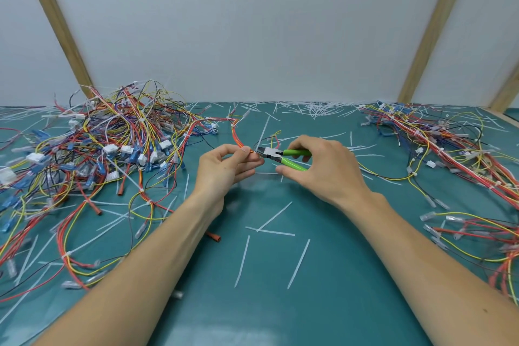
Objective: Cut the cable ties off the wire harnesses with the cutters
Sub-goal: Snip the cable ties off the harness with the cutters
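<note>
The left hand (224,166) pinches the orange wires (238,139) just beside the cutters (273,155), which the right hand (323,168) grips. Better catch only the tie, never the wires.

green-handled cutters (283,157), teal mat (269,275)

Head camera looks forward-down, close over table (351,275).

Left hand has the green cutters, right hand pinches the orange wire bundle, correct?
Hands are swapped. The head view shows the right hand holding the green cutters, and the left hand pinching the orange wire bundle.
</note>
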Available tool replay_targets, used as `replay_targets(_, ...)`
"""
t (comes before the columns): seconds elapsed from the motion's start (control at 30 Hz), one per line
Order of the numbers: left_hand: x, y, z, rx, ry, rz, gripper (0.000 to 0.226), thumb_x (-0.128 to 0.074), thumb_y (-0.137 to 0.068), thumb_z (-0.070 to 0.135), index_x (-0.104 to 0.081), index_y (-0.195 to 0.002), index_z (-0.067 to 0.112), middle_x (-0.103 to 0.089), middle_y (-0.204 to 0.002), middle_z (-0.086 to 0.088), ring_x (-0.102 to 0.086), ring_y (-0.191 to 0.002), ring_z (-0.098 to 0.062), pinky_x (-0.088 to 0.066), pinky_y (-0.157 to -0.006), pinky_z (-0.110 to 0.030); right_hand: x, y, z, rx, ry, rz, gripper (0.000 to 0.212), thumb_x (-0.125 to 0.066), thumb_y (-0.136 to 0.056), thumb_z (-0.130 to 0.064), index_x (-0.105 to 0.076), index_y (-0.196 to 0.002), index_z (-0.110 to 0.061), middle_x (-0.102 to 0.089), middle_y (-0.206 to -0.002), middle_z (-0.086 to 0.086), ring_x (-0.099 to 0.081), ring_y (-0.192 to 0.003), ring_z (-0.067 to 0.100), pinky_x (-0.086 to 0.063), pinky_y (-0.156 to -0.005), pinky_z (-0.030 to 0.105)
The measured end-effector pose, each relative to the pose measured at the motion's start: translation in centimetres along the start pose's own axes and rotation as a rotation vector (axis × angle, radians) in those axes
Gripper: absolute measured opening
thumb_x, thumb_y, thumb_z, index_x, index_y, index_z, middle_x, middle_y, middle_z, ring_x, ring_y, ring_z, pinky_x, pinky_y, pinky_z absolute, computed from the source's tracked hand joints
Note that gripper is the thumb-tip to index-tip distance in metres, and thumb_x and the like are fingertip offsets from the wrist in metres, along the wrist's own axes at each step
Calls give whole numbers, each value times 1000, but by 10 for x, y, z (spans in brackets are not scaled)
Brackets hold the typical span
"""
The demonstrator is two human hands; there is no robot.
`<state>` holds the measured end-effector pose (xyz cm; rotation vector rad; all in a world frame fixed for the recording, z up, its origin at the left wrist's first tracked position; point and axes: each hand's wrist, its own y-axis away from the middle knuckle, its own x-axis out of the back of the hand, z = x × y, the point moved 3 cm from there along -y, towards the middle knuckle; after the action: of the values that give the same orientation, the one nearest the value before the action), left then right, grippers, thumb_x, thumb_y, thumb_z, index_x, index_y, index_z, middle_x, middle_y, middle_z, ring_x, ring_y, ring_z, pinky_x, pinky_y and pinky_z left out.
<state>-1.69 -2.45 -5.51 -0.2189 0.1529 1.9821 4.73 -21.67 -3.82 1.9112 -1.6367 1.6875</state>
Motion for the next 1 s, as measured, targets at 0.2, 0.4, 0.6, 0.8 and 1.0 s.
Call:
replay_targets(0.2,-1,1,0,-14,-48,4,21,-63,-99,13,-65,-104,-6,-76,-96,-18,-77,-85,-22,-60,-68,-23,1,-1,1,-28,0,-5,34,-78,-76,-64,-72,-92,-34,-72,-82,-14,-63,-81,15,-44,-65,31)
replay_targets(0.4,-2,2,-1,-16,-76,6,24,-61,-99,13,-65,-105,-10,-76,-92,-17,-77,-84,-22,-59,-66,-22,1,-1,4,-47,-38,-34,31,-80,-75,-61,-73,-86,-32,-71,-78,-16,-60,-78,16,-45,-65,31)
replay_targets(0.6,-3,3,-2,-15,-67,12,16,-62,-99,12,-66,-98,-3,-77,-85,-11,-77,-83,-22,-59,-65,-22,0,-2,5,-56,-79,-56,29,-82,-73,-58,-72,-81,-32,-65,-69,-19,-59,-75,12,-37,-62,29)
replay_targets(0.8,-3,3,-4,-3,-44,18,13,-62,-99,11,-66,-91,3,-77,-82,-8,-77,-83,-22,-59,-65,-22,0,-2,4,-73,-93,-68,24,-82,-73,-57,-71,-78,-36,-69,-71,-18,-60,-76,12,-39,-62,29)
replay_targets(1.0,-3,3,-3,11,-25,9,12,-62,-99,11,-66,-91,3,-77,-81,-6,-77,-83,-21,-60,-67,-23,-1,-3,4,-77,-99,-68,24,-82,-73,-56,-72,-79,-35,-65,-66,-20,-59,-74,11,-37,-60,28)
